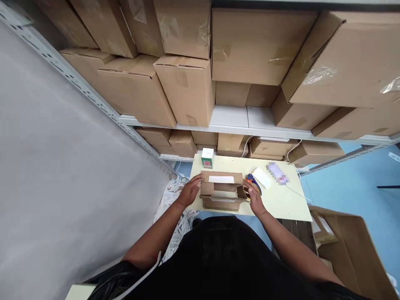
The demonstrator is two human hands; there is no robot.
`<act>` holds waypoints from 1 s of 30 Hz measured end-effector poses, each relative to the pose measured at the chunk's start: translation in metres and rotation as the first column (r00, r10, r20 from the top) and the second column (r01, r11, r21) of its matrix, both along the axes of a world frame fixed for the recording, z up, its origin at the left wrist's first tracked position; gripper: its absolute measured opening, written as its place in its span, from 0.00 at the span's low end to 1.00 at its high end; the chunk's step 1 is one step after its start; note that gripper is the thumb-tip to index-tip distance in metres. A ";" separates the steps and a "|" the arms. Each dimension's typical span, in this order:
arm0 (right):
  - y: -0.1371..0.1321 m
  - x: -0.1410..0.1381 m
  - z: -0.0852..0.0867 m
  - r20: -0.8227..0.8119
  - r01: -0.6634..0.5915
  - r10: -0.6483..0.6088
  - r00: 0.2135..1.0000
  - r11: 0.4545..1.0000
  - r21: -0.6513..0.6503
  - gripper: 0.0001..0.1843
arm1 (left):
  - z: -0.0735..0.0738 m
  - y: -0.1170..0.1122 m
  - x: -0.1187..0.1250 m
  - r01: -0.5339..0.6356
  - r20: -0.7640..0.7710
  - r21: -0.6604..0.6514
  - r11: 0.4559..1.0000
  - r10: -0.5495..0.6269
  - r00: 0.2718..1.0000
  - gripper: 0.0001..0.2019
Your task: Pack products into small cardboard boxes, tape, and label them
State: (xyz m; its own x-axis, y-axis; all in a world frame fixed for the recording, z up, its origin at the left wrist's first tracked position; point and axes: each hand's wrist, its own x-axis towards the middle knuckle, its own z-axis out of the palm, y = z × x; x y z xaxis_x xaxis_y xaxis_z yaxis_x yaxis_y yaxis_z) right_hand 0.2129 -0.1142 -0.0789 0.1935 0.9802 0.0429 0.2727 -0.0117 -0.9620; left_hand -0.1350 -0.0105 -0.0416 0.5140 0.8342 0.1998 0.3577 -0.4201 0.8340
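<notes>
A small brown cardboard box (206, 189) stands with its top flaps apart on the pale yellow table, white strips showing along its far and near flaps. Its far left corner is gripped by my left hand (191, 189), fingers curled on the edge. On the opposite side, my right hand (254, 197) is closed on the right edge. A blue and orange object (253, 181), perhaps a tape dispenser, lies just past my right hand and is partly covered by it. Behind the box, to the left, is a small white and green carton (207, 158).
Metal shelves (231, 116) packed with cardboard boxes (250, 46) rise behind the table (293, 204). A white card (261, 178) and a blurred purple item (277, 173) lie on the right. Shredded paper (175, 193) covers the floor at left; a large open carton (353, 246) stands at right.
</notes>
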 end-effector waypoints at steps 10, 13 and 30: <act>-0.019 -0.038 -0.013 0.012 0.173 -0.173 0.985 0.978 -0.115 0.38 | -0.026 -0.008 0.009 0.025 -0.177 -0.014 1.000 -0.027 0.984 0.18; -0.019 -0.036 -0.014 0.074 0.171 -0.162 0.984 0.975 -0.141 0.36 | -0.030 -0.004 0.019 -0.049 -0.208 0.035 0.998 0.055 0.977 0.12; -0.019 -0.017 -0.022 0.412 0.004 0.050 0.910 0.992 -0.128 0.30 | -0.030 -0.022 0.058 -0.191 -0.371 0.146 0.971 0.233 0.899 0.21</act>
State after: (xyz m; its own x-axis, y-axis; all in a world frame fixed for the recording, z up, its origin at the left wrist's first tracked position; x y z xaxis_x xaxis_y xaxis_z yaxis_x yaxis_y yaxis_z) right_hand 0.1961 -0.1334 -0.1013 0.1619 0.9868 -0.0071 0.6474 -0.1117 -0.7539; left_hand -0.0765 -0.0323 -0.0714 0.3816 0.9172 0.1147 0.7304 -0.3753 0.5708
